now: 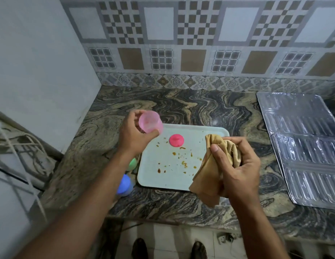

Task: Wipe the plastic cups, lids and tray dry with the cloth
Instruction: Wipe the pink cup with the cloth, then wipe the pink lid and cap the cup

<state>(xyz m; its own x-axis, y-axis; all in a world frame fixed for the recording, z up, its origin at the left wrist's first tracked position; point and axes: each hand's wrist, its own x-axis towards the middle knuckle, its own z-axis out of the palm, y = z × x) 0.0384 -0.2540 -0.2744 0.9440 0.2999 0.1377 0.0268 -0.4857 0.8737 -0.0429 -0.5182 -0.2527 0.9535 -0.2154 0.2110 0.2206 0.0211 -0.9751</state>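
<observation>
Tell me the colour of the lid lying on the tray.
The lid on the tray is pink; it shows in the head view.

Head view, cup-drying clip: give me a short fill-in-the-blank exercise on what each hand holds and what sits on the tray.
1. The left hand holds a ____ cup above the counter.
2. The right hand grips the tan ____.
3. On the tray, among brown stains, lies a pink ____.
4. A blue cup stands on the counter to the ____ of the tray.

Missing words: pink; cloth; lid; left
</observation>
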